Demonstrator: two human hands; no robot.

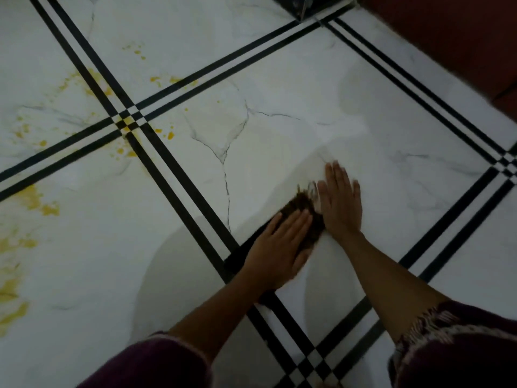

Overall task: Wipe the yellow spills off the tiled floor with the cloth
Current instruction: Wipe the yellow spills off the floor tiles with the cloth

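Observation:
A dark brown cloth [303, 204] lies flat on the white marble-look tiled floor [279, 93], low in the middle of the view. My left hand [279, 247] presses flat on the cloth's near part, fingers together. My right hand [342, 204] lies flat with its fingers spread, its inner edge on the cloth's right end. Yellow spills [36, 203] spread over the tiles at the left edge. More yellow drops [169, 134] dot the floor around the crossing of black stripes, well away from the cloth.
Double black stripes [179, 175] cross the floor between tiles. A dark red-brown surface [461, 37] fills the top right corner. A dark object [305, 4] stands at the top edge. My dark maroon sleeves [461, 354] fill the bottom corners.

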